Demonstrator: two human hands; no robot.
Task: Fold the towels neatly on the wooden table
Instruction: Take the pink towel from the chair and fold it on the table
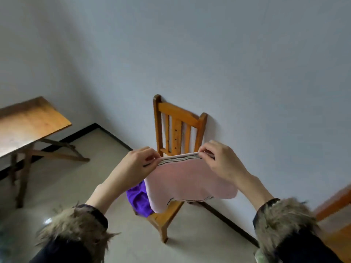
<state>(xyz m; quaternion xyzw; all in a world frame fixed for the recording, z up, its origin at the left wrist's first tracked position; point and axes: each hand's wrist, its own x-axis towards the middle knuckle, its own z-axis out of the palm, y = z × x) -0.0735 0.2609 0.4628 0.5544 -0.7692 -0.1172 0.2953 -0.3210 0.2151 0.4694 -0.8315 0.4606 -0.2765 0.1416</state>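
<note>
A pink towel [186,183] with dark striped borders hangs doubled over in the air above a wooden chair [178,128]. My left hand [136,164] pinches its top edge at the left corner. My right hand [220,160] pinches the same edge at the right corner. The towel is stretched between them and droops toward me. Under it, a purple towel [138,198] lies crumpled on the chair seat, mostly hidden by the pink one. The wooden table [24,122] stands to the far left, apart from both hands.
The chair stands against a pale wall. Another piece of orange wooden furniture [334,205] shows at the right edge. Tiled floor [79,183] lies between the chair and the table.
</note>
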